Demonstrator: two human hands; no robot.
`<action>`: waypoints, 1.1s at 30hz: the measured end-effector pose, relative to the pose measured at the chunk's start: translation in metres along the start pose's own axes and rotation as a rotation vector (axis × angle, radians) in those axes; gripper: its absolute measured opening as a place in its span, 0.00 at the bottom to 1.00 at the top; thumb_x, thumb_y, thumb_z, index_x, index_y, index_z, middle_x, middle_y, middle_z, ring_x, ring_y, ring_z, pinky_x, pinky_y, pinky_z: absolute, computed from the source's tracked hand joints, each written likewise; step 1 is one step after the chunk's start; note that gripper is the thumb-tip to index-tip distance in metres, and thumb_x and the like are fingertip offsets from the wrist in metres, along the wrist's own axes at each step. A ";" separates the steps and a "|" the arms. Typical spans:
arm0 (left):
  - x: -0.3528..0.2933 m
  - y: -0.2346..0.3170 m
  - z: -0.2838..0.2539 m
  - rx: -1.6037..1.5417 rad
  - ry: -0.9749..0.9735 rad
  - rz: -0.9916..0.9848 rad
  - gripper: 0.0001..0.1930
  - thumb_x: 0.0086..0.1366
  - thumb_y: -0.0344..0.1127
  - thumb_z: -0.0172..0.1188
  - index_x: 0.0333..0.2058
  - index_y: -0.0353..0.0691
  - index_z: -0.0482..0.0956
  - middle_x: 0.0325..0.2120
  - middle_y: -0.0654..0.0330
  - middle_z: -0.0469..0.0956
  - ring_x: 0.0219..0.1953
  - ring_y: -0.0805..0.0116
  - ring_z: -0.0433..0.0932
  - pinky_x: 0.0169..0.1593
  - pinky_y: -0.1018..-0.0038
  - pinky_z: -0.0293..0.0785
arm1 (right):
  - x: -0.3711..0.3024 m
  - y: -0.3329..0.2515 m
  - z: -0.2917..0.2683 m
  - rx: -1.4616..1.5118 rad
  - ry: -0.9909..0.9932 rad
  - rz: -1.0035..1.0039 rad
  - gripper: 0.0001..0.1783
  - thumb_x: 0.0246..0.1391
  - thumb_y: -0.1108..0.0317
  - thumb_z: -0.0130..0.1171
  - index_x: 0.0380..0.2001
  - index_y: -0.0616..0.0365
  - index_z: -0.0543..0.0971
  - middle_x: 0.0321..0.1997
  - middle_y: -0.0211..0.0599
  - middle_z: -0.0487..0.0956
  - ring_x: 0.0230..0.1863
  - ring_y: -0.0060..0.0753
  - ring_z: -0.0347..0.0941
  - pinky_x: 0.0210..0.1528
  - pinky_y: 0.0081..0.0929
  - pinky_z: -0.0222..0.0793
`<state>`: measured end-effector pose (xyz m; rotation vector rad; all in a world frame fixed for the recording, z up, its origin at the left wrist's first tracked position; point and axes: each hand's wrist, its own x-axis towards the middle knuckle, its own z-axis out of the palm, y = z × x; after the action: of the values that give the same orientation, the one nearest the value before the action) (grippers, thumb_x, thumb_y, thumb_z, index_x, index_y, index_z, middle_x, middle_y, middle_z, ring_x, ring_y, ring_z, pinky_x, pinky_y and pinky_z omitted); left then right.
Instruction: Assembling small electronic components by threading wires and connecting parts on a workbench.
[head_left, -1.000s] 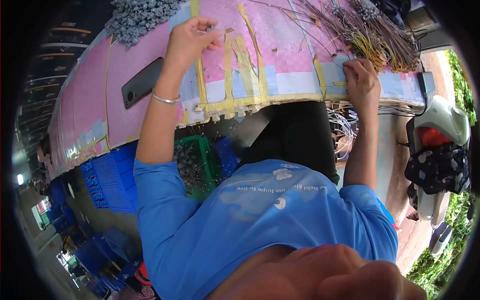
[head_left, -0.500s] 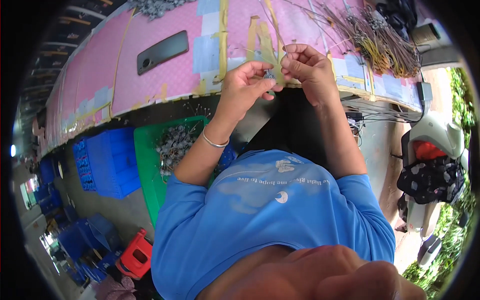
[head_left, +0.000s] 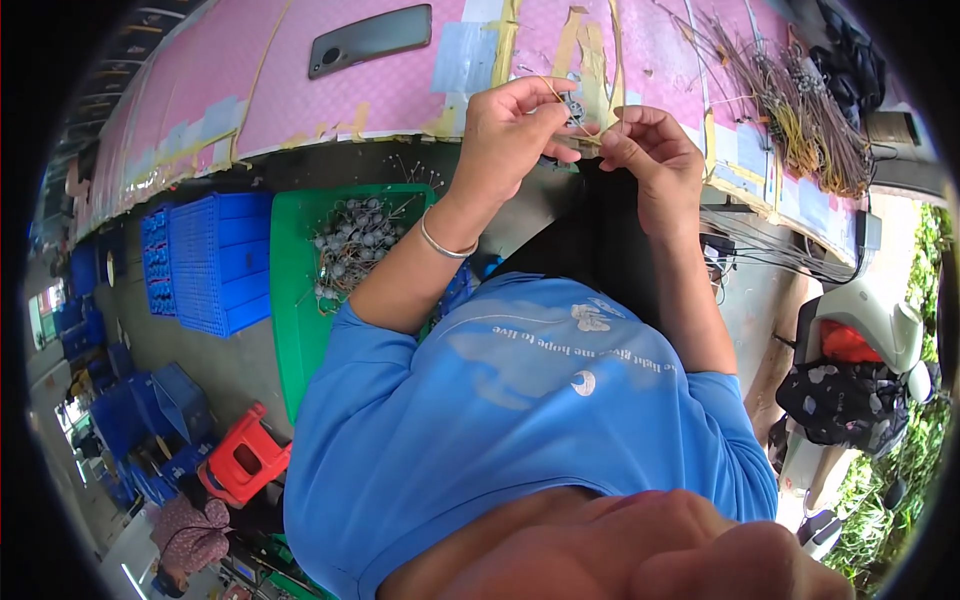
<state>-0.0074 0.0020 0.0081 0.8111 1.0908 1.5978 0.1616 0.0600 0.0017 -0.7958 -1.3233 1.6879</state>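
My left hand [head_left: 512, 135] and my right hand [head_left: 650, 160] meet in front of my chest, at the near edge of the pink table [head_left: 300, 110]. Between their fingertips they pinch a small grey wired part [head_left: 576, 108] with thin yellowish wire leads sticking out. A silver bangle [head_left: 442, 240] circles my left wrist. My blue shirt [head_left: 520, 400] fills the lower middle of the view. The part itself is mostly hidden by my fingers.
A bundle of several wired parts [head_left: 790, 100] lies on the table at the right. A dark phone [head_left: 370, 38] rests on the tabletop. Below, a green tray [head_left: 295, 310] holds several grey parts, beside blue crates [head_left: 215, 260] and a red stool [head_left: 245, 460]. A scooter [head_left: 860, 330] stands right.
A second ago my hands were spread wide on the table; they came together in front of me and now hold the small wired part a little closer.
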 end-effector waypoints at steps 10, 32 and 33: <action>-0.011 0.011 0.005 -0.139 -0.129 -0.112 0.11 0.64 0.25 0.53 0.43 0.25 0.78 0.34 0.50 0.82 0.27 0.61 0.84 0.29 0.74 0.84 | -0.006 0.012 -0.002 -0.394 -0.068 -0.289 0.07 0.59 0.76 0.59 0.41 0.64 0.78 0.39 0.32 0.81 0.40 0.20 0.77 0.44 0.19 0.74; -0.019 -0.010 0.026 -0.058 -0.199 -0.010 0.13 0.61 0.24 0.56 0.44 0.27 0.76 0.36 0.46 0.81 0.25 0.65 0.83 0.28 0.78 0.80 | 0.012 0.009 -0.019 0.378 -0.103 0.184 0.06 0.58 0.76 0.58 0.37 0.65 0.82 0.37 0.39 0.82 0.38 0.29 0.79 0.42 0.24 0.76; -0.019 -0.012 0.026 -0.054 -0.247 0.064 0.14 0.62 0.24 0.57 0.46 0.27 0.75 0.39 0.46 0.81 0.28 0.65 0.83 0.30 0.80 0.80 | 0.013 0.008 -0.018 0.379 -0.100 0.185 0.06 0.58 0.76 0.58 0.37 0.65 0.82 0.37 0.39 0.82 0.38 0.29 0.79 0.42 0.24 0.76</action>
<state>0.0251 -0.0088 0.0071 0.9864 0.8493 1.5257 0.1689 0.0790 -0.0102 -0.6304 -0.9711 2.0683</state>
